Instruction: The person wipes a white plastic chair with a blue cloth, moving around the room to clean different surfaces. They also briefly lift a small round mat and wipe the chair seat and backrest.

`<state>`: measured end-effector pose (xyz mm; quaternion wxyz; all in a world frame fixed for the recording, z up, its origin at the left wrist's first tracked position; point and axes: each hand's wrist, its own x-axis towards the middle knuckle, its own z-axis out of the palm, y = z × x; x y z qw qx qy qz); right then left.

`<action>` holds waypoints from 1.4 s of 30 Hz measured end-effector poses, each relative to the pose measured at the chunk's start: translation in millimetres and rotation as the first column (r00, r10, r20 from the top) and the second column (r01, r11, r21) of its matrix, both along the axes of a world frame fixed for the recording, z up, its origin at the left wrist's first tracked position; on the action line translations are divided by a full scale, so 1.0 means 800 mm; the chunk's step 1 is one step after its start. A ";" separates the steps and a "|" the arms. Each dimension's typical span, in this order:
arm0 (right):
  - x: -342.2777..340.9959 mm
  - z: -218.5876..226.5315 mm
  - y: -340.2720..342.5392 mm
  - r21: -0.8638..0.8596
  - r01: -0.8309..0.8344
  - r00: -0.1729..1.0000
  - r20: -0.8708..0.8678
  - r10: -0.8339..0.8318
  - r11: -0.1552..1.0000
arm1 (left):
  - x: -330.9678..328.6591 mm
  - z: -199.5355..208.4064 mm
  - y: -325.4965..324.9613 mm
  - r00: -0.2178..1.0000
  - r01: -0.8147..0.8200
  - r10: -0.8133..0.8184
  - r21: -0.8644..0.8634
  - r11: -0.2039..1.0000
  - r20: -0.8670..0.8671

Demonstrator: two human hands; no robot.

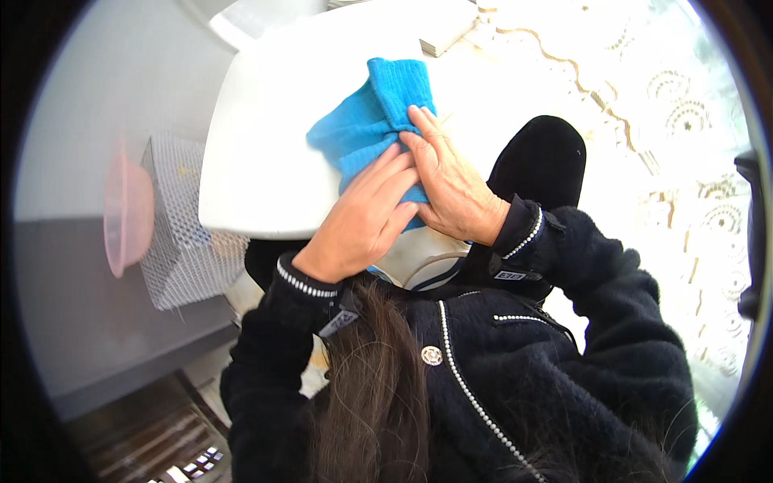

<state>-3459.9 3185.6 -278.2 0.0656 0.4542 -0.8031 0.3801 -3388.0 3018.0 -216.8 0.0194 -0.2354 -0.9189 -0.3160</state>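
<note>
A bright blue cloth (350, 125), folded and creased, lies over the white tabletop (262, 153) close to its near edge. My left hand (362, 213) grips its near part from the left, fingers close together and thumb tucked toward the right hand. From the right, my right hand (459, 185) holds the same cloth, its long fingers laid over the gathered fabric. The fingertips of both hands meet near the middle of the cloth. Its far end sticks up beyond my right fingertips, and its left corner is slightly blurred. What lies under my palms is hidden.
Left of the table stand a silvery mesh-patterned box (181, 233) and a pink plastic basin (129, 213). A dark wooden slatted piece (153, 443) is at the lower left. The black-clad knee (547, 157) is beside the table, over a patterned light floor (684, 201).
</note>
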 end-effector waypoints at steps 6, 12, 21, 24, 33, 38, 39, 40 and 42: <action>-0.044 0.021 0.027 -0.166 0.072 0.976 0.216 -0.035 0.983 | -0.011 0.023 0.010 0.989 -0.150 0.150 -0.172 0.974 -0.014; -0.124 0.026 -0.008 -0.192 0.219 0.915 0.382 -0.133 0.957 | -0.040 0.013 0.039 0.975 -0.220 0.218 -0.180 0.959 -0.029; -0.322 -0.034 -0.056 -0.227 0.041 0.995 -0.076 -0.060 0.973 | -0.058 0.011 0.016 0.971 -0.240 0.232 -0.297 0.924 -0.060; -0.360 -0.038 -0.080 -0.237 0.144 0.945 -0.254 -0.204 0.961 | -0.062 0.005 0.014 0.975 -0.224 0.212 -0.329 0.917 -0.073; -0.310 -0.047 -0.080 -0.510 0.343 0.909 0.393 -0.141 0.789 | -0.063 0.001 0.023 0.965 -0.253 0.215 -0.327 0.911 -0.150; -0.198 -0.028 -0.047 -0.582 0.404 0.853 0.519 -0.060 0.706 | -0.054 0.004 0.023 0.967 -0.251 0.213 -0.360 0.899 -0.143; -0.170 -0.025 -0.037 -0.541 0.411 0.835 0.546 -0.065 0.733 | -0.052 0.003 0.022 0.967 -0.243 0.201 -0.344 0.907 -0.154; -0.147 -0.024 -0.025 -0.554 0.385 0.804 0.594 0.026 0.738 | -0.052 0.002 0.022 0.967 -0.243 0.202 -0.341 0.908 -0.154; -0.111 -0.022 -0.003 -0.547 0.337 0.722 0.673 0.163 0.766 | -0.051 0.002 0.022 0.968 -0.242 0.203 -0.340 0.909 -0.145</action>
